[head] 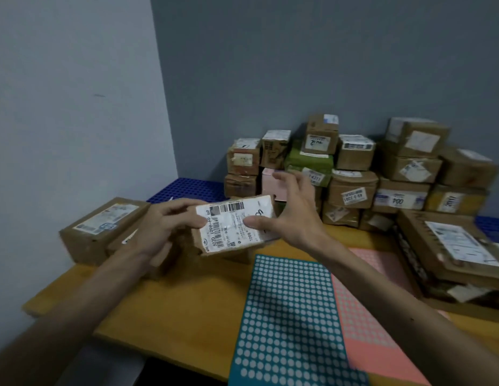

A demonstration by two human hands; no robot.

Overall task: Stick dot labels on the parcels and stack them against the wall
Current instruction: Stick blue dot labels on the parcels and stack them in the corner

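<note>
Left grip [164, 227] is grasping the small parcel [234, 229] by its left end, fingers curling round the cardboard and holding it up off the table [173, 310]. Right grip [292, 215] is lying released: its fingers are spreading straight past the parcel's far edge while the thumb is pressing flat on the white shipping label [228, 210]. Whether a dot is sitting under that thumb is too blurred to tell.

The parcel's long axis is running left to right, its right end tilting slightly up and away. The stack [354, 168] is standing beyond it and to the right, leaning against the dark wall [298, 65], so the right grip is the nearer one to it, while the left is the one actually carrying the load. The coming move is probably going forward and rightward.

The teal dot sheet [287, 316] and the pink dot sheet [362, 302] are lying on the table nearer the person, under the right forearm. A long parcel [100, 227] is resting at the left edge, just behind the left wrist. Large flat parcels [460, 252] are piling up on the right, narrowing the way to the stack's right half. A blue grid pallet [187, 188] is showing behind the hands.
</note>
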